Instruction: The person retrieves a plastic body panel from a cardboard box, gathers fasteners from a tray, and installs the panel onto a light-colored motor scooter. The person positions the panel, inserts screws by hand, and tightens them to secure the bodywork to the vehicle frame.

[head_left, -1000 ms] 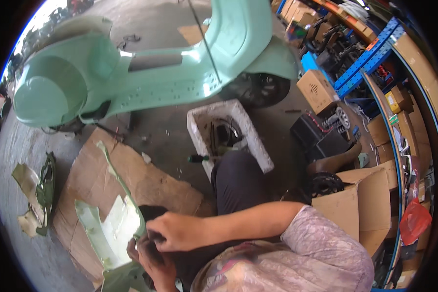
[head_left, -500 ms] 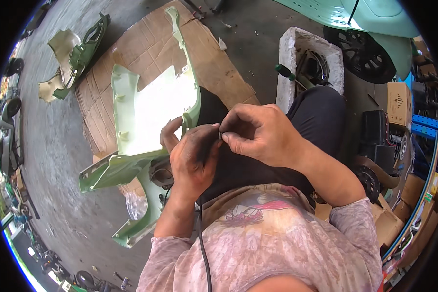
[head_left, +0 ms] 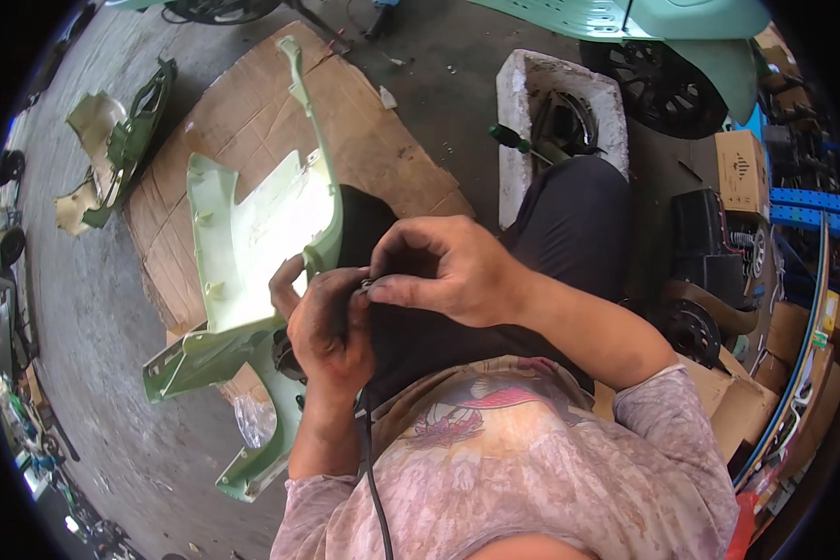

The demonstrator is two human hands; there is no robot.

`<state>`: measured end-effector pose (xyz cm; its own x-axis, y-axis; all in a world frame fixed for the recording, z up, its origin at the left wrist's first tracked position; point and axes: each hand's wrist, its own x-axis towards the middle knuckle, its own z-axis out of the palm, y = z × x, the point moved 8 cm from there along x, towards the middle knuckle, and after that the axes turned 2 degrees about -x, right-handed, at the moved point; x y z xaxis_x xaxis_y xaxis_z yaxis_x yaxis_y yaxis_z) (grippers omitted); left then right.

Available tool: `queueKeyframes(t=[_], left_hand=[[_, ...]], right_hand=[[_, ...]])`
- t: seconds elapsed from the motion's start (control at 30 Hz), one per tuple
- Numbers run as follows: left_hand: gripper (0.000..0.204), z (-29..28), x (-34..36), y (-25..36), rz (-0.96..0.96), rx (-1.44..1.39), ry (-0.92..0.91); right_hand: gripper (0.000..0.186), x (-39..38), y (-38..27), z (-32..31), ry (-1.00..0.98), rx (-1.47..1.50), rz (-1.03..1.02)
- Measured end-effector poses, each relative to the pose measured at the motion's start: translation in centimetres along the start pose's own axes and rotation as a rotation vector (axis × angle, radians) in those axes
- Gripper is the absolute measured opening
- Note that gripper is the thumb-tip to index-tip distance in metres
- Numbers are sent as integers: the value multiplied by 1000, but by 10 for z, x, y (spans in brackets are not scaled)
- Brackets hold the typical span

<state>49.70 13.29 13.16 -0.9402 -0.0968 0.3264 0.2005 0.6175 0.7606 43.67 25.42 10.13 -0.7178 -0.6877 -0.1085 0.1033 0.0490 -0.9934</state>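
Observation:
My left hand [head_left: 325,329] is closed around a small dark part with a black cable [head_left: 375,485] running down from it over my shirt. My right hand [head_left: 439,271] pinches the top of that same part with thumb and fingertips, right where the two hands meet above my lap. A pale green scooter body panel [head_left: 252,243] leans against my left knee, just left of both hands, resting on flattened cardboard [head_left: 252,112].
A white foam block [head_left: 518,121] holding a dark round part stands ahead of my right knee, a screwdriver [head_left: 511,138] beside it. A mint green scooter [head_left: 644,19] is at the top. Another green panel [head_left: 135,131] lies far left. Cardboard boxes [head_left: 742,168] and blue shelving [head_left: 812,205] fill the right.
My view has tilted down from the scooter to my lap. Both hands have come together on the small dark part and stay close there, with the fingers shifting slightly.

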Motion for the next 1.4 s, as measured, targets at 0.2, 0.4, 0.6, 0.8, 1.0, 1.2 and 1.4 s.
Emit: queueKeyframes(t=[0.2,0.4,0.6,0.8,1.0,1.2,1.4], left_hand=[[21,-3,-4,2,12,21,109],[23,-12,-7,-15,-108,-263,290],[32,-16,8,-31,-213,-313,316],[25,-23,19,-78,-485,-862,270],[25,-7,50,-82,-575,-653,276],[24,10,62,-81,-589,-730,216],[24,11,64,-82,-587,-607,274]], right_hand=[[32,11,15,-84,471,-280,-22],[56,35,72,-176,243,-1075,561],[46,-35,28,-302,669,-433,180],[23,-166,223,-442,1323,186,279],[36,-137,307,-430,1201,-602,668],[44,-120,332,-444,925,-720,1154],[61,-124,296,-451,991,-735,1000]])
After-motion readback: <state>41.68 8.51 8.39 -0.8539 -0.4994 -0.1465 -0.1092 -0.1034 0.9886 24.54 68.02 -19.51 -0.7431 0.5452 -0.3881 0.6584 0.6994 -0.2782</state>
